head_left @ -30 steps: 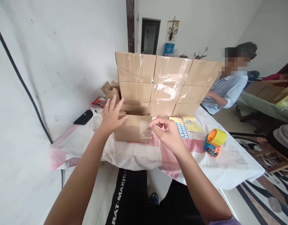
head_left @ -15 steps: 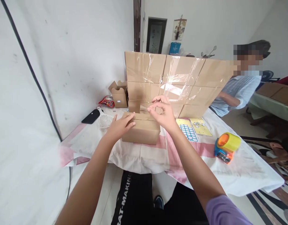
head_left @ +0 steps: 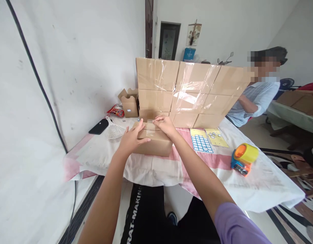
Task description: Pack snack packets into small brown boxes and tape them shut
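Observation:
A small brown cardboard box [head_left: 156,146] lies on the cloth-covered table [head_left: 151,169] in front of me. My left hand [head_left: 132,139] grips its near-left top edge, thumb on the front face. My right hand [head_left: 164,124] rests flat on the box top, fingers pressing on a strip of clear tape [head_left: 149,127] across the lid. Behind the box stands a stack of taped cardboard boxes [head_left: 187,91].
An orange and yellow tape dispenser [head_left: 244,157] sits at the right of the table. Sticker sheets [head_left: 206,140] lie beside the box. A black phone [head_left: 98,126], a white mesh item [head_left: 114,130], an open small box [head_left: 129,103] and a red wrapper are at the left. A seated person [head_left: 258,95] is beyond.
My right hand has come down from pinching the tape in the air onto the box top. My left hand has closed over the box's near-left edge.

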The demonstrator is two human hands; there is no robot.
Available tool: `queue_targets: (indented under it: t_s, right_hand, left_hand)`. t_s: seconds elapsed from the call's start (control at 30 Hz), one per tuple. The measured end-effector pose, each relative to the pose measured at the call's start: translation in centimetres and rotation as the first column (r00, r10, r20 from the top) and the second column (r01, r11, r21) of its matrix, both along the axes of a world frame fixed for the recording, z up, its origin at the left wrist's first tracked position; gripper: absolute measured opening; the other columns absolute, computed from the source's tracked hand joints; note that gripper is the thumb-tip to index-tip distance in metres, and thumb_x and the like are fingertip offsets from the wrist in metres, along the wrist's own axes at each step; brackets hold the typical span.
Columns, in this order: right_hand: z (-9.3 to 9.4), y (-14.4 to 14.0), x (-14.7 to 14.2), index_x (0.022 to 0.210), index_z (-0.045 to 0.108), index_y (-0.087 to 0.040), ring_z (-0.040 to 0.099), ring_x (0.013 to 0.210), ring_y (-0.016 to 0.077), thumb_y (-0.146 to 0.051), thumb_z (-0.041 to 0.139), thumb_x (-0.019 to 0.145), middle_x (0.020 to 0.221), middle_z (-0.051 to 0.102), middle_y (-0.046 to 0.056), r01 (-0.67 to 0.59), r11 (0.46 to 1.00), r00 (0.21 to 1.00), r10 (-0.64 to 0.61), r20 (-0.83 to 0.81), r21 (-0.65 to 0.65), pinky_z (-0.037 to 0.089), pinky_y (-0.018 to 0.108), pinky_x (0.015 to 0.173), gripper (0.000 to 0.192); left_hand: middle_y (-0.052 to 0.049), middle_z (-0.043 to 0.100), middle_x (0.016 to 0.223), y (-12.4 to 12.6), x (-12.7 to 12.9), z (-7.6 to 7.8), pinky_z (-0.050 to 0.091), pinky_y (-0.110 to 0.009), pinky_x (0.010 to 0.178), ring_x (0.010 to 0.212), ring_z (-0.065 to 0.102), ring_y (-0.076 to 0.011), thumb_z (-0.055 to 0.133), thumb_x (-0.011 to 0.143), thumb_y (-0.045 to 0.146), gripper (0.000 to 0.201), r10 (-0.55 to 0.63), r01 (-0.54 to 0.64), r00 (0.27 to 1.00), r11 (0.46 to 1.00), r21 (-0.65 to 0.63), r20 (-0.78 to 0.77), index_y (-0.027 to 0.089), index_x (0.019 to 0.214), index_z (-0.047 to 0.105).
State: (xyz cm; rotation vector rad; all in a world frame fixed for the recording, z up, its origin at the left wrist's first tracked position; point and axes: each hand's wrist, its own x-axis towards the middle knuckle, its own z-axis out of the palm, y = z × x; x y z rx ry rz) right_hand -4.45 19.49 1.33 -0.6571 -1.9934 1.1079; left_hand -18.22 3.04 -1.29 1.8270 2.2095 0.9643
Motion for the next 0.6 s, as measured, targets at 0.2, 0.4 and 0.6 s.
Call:
queue_targets:
  t_s: [0.2,0.4,0.6]
  right_hand:
    - [0.0,-0.3,-0.2,0.063,0.071,-0.019,0.065,0.102,0.0231,-0.025,0.072,0.077,0.096,0.072,0.005,0.058,0.996,0.993,-0.064,0.097,0.071,0.044,0.037,0.102,0.016]
    - [0.0,-0.8,-0.2,0.057,0.066,-0.02,0.061,0.1,0.0249,-0.02,0.069,0.073,0.079,0.07,0.005,0.13,0.987,0.979,-0.143,0.147,0.098,0.044,0.037,0.098,0.016]
    - [-0.1,-1.0,-0.3,0.051,0.063,-0.02,0.059,0.092,0.0252,-0.015,0.07,0.065,0.066,0.063,0.004,0.145,0.988,0.982,-0.149,0.113,0.046,0.043,0.036,0.09,0.017]
  left_hand:
    - [-0.008,0.049,0.157,0.1,-0.1,-0.6,0.011,-0.056,0.128,0.148,0.042,-0.0267,0.06,0.094,0.058,0.085,0.017,-0.015,0.993,1.0,0.018,-0.113,0.028,0.164,0.022]
    - [-0.006,0.046,0.159,-0.1,0.1,-0.6,0.01,-0.06,0.127,0.153,0.035,-0.0279,0.057,0.096,0.058,0.07,0.016,-0.014,0.983,1.0,0.011,-0.185,0.03,0.158,0.039]
    - [-0.003,0.038,0.164,-0.4,0.1,-0.4,0.006,-0.07,0.123,0.156,0.026,-0.032,0.05,0.099,0.059,0.054,-0.022,0.011,0.98,0.998,-0.054,-0.198,0.036,0.148,0.053]
